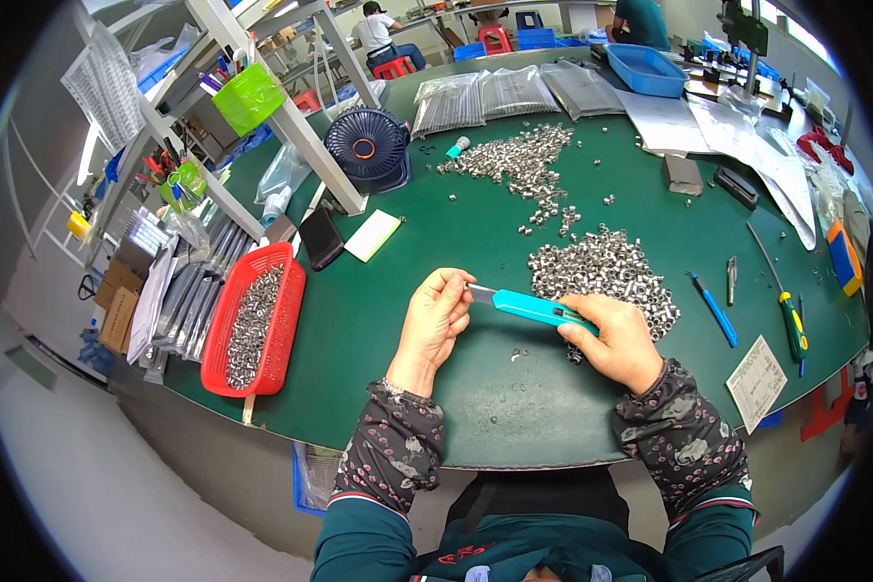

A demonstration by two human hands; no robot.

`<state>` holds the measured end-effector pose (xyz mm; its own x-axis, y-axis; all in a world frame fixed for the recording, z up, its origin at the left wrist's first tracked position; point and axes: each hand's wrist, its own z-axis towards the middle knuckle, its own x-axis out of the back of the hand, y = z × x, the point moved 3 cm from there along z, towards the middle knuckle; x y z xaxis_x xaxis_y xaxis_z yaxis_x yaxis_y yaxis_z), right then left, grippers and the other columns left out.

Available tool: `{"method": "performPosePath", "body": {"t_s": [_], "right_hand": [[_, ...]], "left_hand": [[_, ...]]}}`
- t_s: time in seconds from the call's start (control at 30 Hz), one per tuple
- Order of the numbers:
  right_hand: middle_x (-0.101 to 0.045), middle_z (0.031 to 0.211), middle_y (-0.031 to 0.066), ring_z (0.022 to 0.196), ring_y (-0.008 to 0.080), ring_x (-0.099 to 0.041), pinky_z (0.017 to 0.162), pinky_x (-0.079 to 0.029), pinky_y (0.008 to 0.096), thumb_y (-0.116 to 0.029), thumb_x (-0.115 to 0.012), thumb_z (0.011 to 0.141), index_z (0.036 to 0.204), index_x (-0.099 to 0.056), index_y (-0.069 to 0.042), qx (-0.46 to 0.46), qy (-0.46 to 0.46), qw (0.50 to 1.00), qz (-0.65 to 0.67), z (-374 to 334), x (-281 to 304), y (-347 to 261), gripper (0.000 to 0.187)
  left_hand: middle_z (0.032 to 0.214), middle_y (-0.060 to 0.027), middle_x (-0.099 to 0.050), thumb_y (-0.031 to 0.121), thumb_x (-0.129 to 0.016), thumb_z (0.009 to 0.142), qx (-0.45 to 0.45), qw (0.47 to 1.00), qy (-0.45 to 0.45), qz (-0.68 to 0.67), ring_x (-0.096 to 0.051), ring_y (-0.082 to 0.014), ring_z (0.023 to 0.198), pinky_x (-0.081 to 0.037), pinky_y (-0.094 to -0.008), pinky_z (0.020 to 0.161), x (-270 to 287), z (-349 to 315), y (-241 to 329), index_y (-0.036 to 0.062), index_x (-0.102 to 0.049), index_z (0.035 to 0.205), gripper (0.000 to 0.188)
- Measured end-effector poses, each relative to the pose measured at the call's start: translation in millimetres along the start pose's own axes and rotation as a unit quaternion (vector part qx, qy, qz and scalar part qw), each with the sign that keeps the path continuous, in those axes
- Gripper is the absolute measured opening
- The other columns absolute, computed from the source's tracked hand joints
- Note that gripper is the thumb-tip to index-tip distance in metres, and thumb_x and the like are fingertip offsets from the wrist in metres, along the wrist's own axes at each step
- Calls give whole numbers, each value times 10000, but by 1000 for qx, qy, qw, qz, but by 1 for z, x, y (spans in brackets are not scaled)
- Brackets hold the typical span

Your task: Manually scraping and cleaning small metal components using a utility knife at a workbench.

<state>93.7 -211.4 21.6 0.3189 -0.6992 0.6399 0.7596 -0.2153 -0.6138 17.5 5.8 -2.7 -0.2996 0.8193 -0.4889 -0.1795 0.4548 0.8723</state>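
My right hand [616, 339] grips a turquoise utility knife [529, 307], its blade out and pointing left. At the blade's tip, the fingers of my left hand [435, 318] pinch a small metal part, mostly hidden by the fingertips. Just beyond the knife lies a heap of small shiny metal rings [606, 267], partly covered by my right hand. A second, looser spread of the same rings [519, 160] reaches toward the back of the green table [398, 359]. A few tiny scraps [520, 353] lie below the knife.
A red basket [296, 320] of small metal parts stands left, near a phone [320, 239], a notepad [372, 236] and a fan [367, 147]. To the right lie a blue pen-like tool [716, 312], a screwdriver [793, 325] and a paper label [757, 382]. Bagged rods [517, 92] line the back.
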Motion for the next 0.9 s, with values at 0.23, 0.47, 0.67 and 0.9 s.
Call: {"method": "performPosePath", "body": {"t_s": [0.23, 0.47, 0.67, 0.9], "right_hand": [[-567, 717, 90, 644, 276, -573, 551, -444, 367, -198, -625, 757, 995, -590, -89, 49, 37, 993, -105, 2, 10, -12, 264], [-581, 754, 113, 630, 270, -573, 554, -448, 332, -179, -628, 772, 984, -587, -44, 62, 223, 973, -4, 6, 22, 5, 254], [-570, 733, 97, 629, 253, -575, 553, -450, 328, -191, -636, 763, 990, -586, -55, 46, 205, 978, -10, 5, 16, 1, 269], [-563, 719, 88, 622, 257, -573, 551, -452, 340, -179, -631, 758, 983, -590, -65, 47, 199, 979, -7, 3, 18, -4, 255]], "left_hand": [[708, -9, -502, 186, -524, 897, 0, 996, 0, 86, -297, -13, 445, -216, -136, 370, 2, 0, -1, 32, -543, 897, 156], [731, -53, -506, 167, -469, 897, 46, 996, -34, -69, -342, -58, 486, -236, -163, 353, -10, 4, -4, 45, -524, 873, 136], [663, 10, -459, 89, -625, 771, -110, 876, -55, 466, -474, -103, 587, -404, -244, 545, -48, -1, -25, 44, -621, 890, 127], [773, -72, -506, 93, -649, 721, -155, 773, -87, 609, -555, -245, 723, -455, -364, 628, -70, -7, -40, 103, -628, 856, 137]]}}
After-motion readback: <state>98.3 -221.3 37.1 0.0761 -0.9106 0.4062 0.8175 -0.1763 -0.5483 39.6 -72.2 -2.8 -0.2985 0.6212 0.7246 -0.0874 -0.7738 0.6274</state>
